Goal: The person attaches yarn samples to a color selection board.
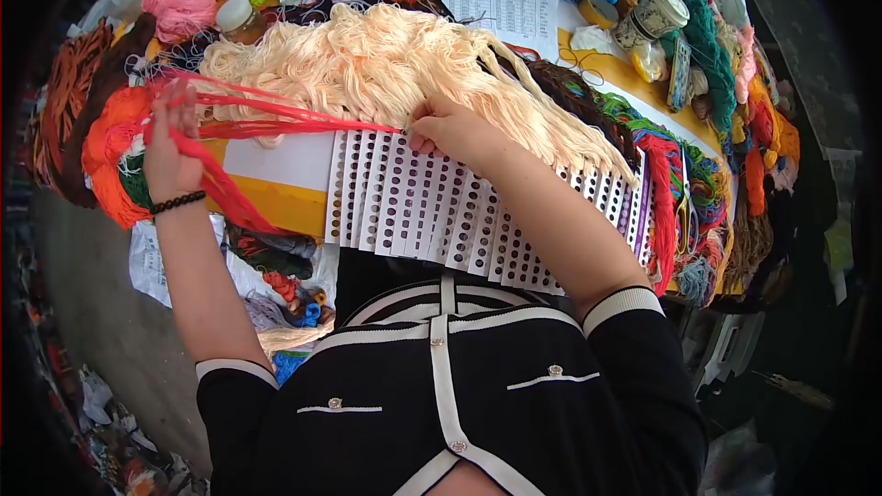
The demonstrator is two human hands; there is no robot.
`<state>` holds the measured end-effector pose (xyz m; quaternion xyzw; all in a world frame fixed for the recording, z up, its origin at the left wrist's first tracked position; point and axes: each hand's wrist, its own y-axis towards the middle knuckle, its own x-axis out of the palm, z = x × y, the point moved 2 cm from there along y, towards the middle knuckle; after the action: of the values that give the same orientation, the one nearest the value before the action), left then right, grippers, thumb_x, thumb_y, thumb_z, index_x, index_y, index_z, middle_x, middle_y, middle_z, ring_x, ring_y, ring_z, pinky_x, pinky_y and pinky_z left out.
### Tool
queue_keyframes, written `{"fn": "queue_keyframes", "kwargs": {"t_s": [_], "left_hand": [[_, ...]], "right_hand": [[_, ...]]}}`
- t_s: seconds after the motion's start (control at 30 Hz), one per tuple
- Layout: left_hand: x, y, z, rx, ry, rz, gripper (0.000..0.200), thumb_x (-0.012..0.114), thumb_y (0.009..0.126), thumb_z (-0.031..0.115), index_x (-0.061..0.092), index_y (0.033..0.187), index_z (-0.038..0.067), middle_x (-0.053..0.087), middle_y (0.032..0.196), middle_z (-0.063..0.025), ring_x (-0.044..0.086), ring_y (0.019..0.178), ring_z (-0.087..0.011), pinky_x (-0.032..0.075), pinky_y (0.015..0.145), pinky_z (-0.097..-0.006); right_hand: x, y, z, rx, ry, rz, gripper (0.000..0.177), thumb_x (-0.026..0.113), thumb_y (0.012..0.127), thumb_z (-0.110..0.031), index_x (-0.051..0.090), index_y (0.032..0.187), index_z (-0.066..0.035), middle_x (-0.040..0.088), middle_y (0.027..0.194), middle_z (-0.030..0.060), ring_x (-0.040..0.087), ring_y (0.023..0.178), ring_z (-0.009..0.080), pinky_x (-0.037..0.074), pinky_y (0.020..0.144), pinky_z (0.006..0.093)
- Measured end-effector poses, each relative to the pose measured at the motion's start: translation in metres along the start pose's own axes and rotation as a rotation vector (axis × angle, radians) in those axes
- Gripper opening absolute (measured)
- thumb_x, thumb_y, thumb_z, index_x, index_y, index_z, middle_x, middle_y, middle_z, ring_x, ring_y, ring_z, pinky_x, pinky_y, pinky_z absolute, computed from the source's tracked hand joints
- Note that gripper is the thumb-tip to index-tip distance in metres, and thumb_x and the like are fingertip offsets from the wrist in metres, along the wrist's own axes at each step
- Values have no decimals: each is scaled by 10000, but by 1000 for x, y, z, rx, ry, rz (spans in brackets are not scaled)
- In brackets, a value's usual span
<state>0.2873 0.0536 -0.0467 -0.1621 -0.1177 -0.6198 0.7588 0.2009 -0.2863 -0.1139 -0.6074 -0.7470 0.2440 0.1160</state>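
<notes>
Bright pink-red thread (294,117) is stretched between my two hands over the left part of the table. My left hand (175,142), with a dark beaded bracelet at its wrist, has the strands looped round it, and a length hangs down beside it. The fingers of my right hand (434,129) are pinched on the other end of the strands. Beneath that hand lie overlapping white punched cards (413,197) with rows of dark holes. A large heap of cream thread (367,60) lies just beyond both hands.
Orange yarn (115,152) is beside my left hand. A printed sheet (502,0) lies at the back. A patterned cup (652,16) and a lidded jar (241,18) stand among colored skeins. Red thread (660,202) hangs over the table's front right edge.
</notes>
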Motion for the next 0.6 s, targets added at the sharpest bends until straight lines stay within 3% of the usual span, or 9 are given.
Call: {"fn": "queue_keyframes", "kwargs": {"t_s": [0.03,0.07,0.13,0.17,0.27,0.3,0.4,0.47,0.6], "left_hand": [[-4,-2,8,56,-21,190,321,506,914,171,531,1192,12,603,1033,-61,564,915,-109,438,700,-184],[-5,-9,6,65,-21,190,321,506,914,171,531,1192,12,603,1033,-61,564,915,-109,438,700,-184],[-13,-32,-25,-248,147,161,309,490,909,143,520,1174,-15,570,1130,-95,528,1065,-171,423,863,-260],[-19,-41,-45,-162,218,-122,280,489,884,108,539,1118,-37,582,1122,-120,533,1092,-196,418,885,-282],[29,-119,-34,-347,365,-462,259,474,844,46,550,1066,-66,627,1023,-164,632,829,-187,471,792,-277],[41,-136,-31,-413,193,-592,335,467,854,35,493,1172,-68,640,992,-174,639,828,-193,496,780,-275],[62,-165,-31,-480,22,-626,445,471,872,33,382,1301,-47,609,1063,-164,638,852,-206,524,762,-293],[66,-173,-34,-507,-32,-683,529,462,889,15,265,1380,-16,549,1159,-150,635,875,-214,544,743,-310],[70,-182,-40,-459,109,-753,546,450,893,-7,234,1394,-7,497,1217,-133,629,890,-203,545,719,-300]], "right_hand": [[1,1,2,-21,-18,23,167,518,863,-193,563,968,-70,620,794,32,571,725,98,461,673,237],[2,1,1,-43,-38,45,176,517,862,-193,570,970,-65,623,791,35,577,729,108,463,677,246],[9,-13,-10,-115,-167,127,183,530,855,-188,580,971,-55,625,794,39,583,734,119,465,683,253],[14,-23,-15,-175,-296,211,191,542,849,-183,590,972,-44,628,798,42,589,738,130,466,690,261],[45,-61,-37,-394,-78,121,161,587,821,-116,642,936,-17,622,791,49,580,736,125,465,684,269],[54,-70,-44,-531,-12,61,143,599,813,-95,659,914,-13,618,785,51,575,729,120,465,675,266],[76,-79,-47,-758,13,30,138,610,817,-82,665,901,12,607,770,53,562,707,106,461,630,250],[83,-91,-49,-597,134,-56,148,609,825,-93,660,899,24,603,766,52,556,673,97,451,589,235],[90,-98,-46,-259,399,-204,159,598,841,-93,642,887,53,585,688,49,515,533,70,400,471,194]]}}
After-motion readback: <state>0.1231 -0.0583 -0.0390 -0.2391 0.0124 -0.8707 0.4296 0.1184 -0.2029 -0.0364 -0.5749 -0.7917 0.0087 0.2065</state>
